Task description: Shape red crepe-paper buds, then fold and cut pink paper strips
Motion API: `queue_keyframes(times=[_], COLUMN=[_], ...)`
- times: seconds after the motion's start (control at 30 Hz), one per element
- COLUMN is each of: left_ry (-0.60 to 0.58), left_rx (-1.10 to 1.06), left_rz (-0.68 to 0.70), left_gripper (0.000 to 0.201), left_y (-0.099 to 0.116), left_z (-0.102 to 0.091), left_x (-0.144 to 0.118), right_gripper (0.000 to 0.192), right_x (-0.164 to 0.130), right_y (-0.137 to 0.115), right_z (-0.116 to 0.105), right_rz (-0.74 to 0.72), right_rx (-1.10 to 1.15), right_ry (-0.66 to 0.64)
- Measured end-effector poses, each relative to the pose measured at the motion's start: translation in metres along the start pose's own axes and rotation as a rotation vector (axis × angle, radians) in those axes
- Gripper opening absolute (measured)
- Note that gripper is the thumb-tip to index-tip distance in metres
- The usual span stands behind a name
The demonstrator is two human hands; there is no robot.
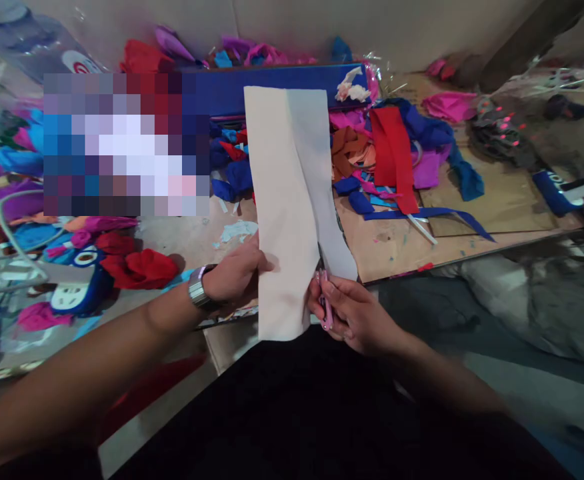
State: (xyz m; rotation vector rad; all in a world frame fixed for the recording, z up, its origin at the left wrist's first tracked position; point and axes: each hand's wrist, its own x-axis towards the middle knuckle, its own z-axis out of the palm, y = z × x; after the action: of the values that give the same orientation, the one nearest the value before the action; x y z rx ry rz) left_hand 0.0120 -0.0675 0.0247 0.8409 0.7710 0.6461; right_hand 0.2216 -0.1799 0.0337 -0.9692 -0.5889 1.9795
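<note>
The right hand (355, 313) was closed around small pink-handled scissors (325, 303), blades partway up the white felt sheet (282, 213); the left hand (235, 277) pinched the sheet's left edge, holding it upright above the lap. The likeliest trouble was the limp felt sagging or twisting between the hands, pulling the cut crooked, with left fingertips near the blades. Beyond lay the cardboard surface (497, 200) strewn with a red strip (395, 157) and blue scraps (235, 177).
</note>
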Motion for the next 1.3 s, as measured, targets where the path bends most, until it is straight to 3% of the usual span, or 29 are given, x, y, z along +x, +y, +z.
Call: queue_keyframes(times=[0.13,0.4,0.67,0.97,1.3], left_ry=[-0.010,0.192,0.141,0.228,0.209], left_rx=[-0.123,-0.087,-0.116,-0.117,-0.123], left_rz=[-0.027,0.014,0.030,0.053,0.057], left_gripper=[0.061,0.067,0.071,0.067,0.067], left_y=[0.008,0.009,0.004,0.004,0.005], left_z=[0.011,0.011,0.014,0.016,0.013], left_x=[0.004,0.010,0.005,0.007,0.007], right_gripper=[0.036,0.034,0.031,0.030,0.035], right_x=[-0.001,-0.004,-0.004,-0.004,-0.002], right_y=[0.000,0.005,0.003,0.010,0.013], right_z=[0.000,-0.003,-0.001,0.001,0.000], right_rz=[0.018,0.068,0.048,0.033,0.018], right_rx=[-0.003,0.019,-0.008,-0.017,-0.023], right_ry=[-0.022,-0.044,-0.035,-0.063,-0.078])
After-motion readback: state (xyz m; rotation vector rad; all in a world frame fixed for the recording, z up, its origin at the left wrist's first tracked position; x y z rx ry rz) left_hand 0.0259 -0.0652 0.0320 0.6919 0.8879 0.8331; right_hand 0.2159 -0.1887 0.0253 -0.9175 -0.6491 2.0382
